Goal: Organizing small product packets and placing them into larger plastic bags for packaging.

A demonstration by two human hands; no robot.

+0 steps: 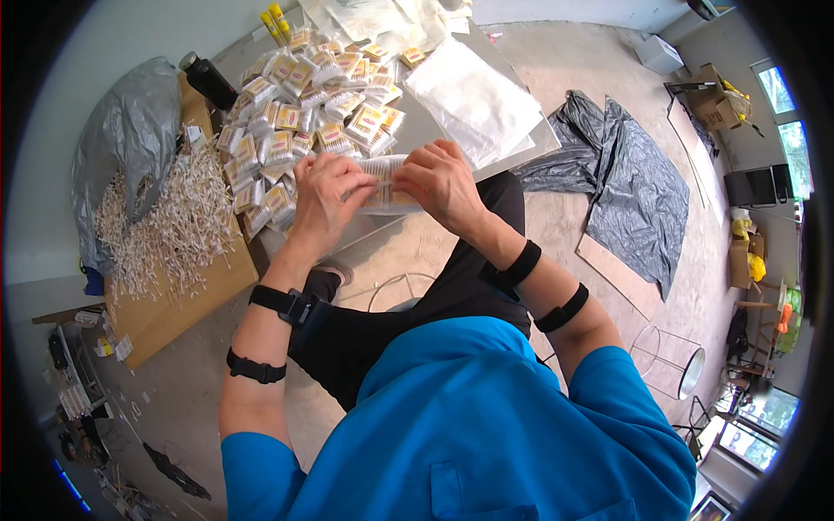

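Observation:
At the near edge of a grey table [508, 161], my left hand [330, 189] and my right hand [439, 182] pinch a clear plastic bag of cotton swab packets [383, 201] between them. The packets sit in a row inside it, partly hidden by my fingers. Both hands are closed, thumbs toward each other, on the bag's two sides. Just beyond and to the left lies a big heap of small cotton swab packets [334, 91], clear with yellow labels. A stack of flat, clear plastic bags [473, 100] lies beyond my right hand.
Loose cotton swabs [165, 226] are piled on a wooden table [169, 321] at left, beside a grey plastic sack [122, 130]. A black bottle [208, 81] and yellow tubes [276, 23] stand further back. Dark plastic sheeting [638, 182] and a metal stool [686, 369] are at right.

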